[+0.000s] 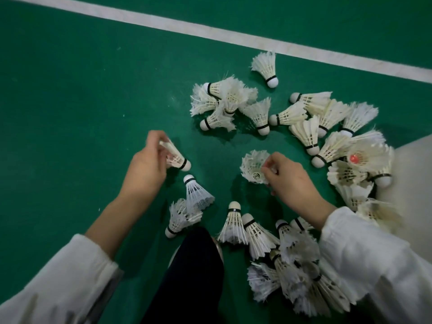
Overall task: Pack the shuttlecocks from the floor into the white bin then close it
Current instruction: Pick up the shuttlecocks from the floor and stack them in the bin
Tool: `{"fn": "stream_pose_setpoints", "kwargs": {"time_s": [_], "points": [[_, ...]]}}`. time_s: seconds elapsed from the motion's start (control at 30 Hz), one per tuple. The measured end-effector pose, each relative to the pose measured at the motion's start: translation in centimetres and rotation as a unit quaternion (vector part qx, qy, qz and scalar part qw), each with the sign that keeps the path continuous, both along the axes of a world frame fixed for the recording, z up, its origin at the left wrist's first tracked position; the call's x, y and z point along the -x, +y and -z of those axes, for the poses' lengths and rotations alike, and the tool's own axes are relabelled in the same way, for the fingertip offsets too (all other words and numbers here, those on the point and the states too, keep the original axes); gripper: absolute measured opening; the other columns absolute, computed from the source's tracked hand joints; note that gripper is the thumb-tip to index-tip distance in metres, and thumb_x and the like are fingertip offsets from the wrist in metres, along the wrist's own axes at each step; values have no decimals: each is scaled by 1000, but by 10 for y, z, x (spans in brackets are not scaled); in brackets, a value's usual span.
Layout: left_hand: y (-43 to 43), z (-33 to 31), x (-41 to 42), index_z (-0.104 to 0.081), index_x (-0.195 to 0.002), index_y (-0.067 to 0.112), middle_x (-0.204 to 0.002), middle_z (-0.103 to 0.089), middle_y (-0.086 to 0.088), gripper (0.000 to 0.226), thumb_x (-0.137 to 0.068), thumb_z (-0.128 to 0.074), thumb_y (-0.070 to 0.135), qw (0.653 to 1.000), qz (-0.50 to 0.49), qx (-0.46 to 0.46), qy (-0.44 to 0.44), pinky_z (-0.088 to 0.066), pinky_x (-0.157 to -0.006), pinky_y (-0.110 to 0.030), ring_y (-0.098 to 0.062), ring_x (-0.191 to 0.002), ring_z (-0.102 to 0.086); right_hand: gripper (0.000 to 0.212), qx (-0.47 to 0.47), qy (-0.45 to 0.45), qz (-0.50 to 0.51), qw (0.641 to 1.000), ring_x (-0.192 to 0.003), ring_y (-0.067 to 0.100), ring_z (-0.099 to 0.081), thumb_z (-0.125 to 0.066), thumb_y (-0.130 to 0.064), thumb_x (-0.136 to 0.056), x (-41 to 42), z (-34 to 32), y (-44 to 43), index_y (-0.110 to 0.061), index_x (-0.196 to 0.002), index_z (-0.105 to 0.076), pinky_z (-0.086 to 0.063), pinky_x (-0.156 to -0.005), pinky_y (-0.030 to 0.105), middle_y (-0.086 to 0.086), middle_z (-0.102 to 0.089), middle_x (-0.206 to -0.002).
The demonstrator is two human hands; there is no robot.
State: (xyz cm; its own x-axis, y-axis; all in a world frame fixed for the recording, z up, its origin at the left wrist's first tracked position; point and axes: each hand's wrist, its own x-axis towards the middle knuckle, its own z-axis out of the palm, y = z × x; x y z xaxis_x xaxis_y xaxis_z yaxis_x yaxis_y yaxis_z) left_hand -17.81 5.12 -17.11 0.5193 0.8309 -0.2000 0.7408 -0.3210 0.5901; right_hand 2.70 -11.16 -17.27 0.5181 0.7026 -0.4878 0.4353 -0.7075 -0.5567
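Several white feather shuttlecocks lie scattered on the green court floor (70, 94), with a cluster at the upper middle (224, 101) and a heap at the right (346, 141). My left hand (146, 167) grips one shuttlecock (176, 157) by its feathers, cork pointing right, just above the floor. My right hand (289, 176) pinches the rim of another shuttlecock (253, 166), its open skirt facing me. A white surface at the right edge (411, 174), half covered by shuttlecocks, may be the bin; I cannot tell for sure.
A white court line (210, 31) crosses the top diagonally. My dark trouser leg (194, 277) comes up from the bottom centre. More shuttlecocks pile at the lower right (292, 272), and two lie near my left wrist (187, 206).
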Motion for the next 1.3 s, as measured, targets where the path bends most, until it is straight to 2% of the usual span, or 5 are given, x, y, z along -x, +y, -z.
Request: {"fn": "stream_pose_setpoints", "kwargs": {"time_s": [0.23,0.5,0.77,1.07,1.3], "points": [[-37,-4,2,-58,-108,4,-140,-34,-14,41,-87,-55,39,935,289,-79,188,-40,-103,-41,-26,-131,-31,39,17,41,-43,998,-61,10,-52,-46,-57,-88,1,-10,-5,-21,-99,-54,-36,-53,27,-8,-56,-76],[-51,13,-4,-56,-67,5,-101,-61,-18,24,-56,-78,5,917,312,-156,195,-52,-59,-32,-30,-84,-61,27,-4,71,-7,997,-51,15,-49,-58,-43,-86,-2,-8,-9,-24,-105,-57,-41,-50,27,-2,-56,-66],[-34,-30,-38,-62,-80,7,-93,-52,-1,25,-92,-51,26,967,224,-120,23,-43,-73,-27,-14,-84,-49,23,-50,36,-75,995,-93,14,-62,-64,-24,-86,-28,-56,-4,-23,-109,-61,-44,-76,22,-5,-61,-104],[-65,-161,-149,-61,-87,13,-96,-48,5,28,-93,-44,34,909,387,-152,-31,-32,-76,-23,-11,-87,-46,15,-90,-131,-129,979,-80,12,-59,-64,-33,-82,-103,-205,-78,-21,-89,-67,-47,-70,28,-5,-65,-88],[-141,-218,-228,-50,-72,17,-92,-54,-1,25,-92,-43,31,841,515,-160,-29,-44,-79,-34,-17,-80,-51,12,-105,-190,48,975,-78,-3,-57,-64,-33,-83,-142,-250,-201,-25,-90,-69,-43,-71,20,-13,-58,-88]]}}
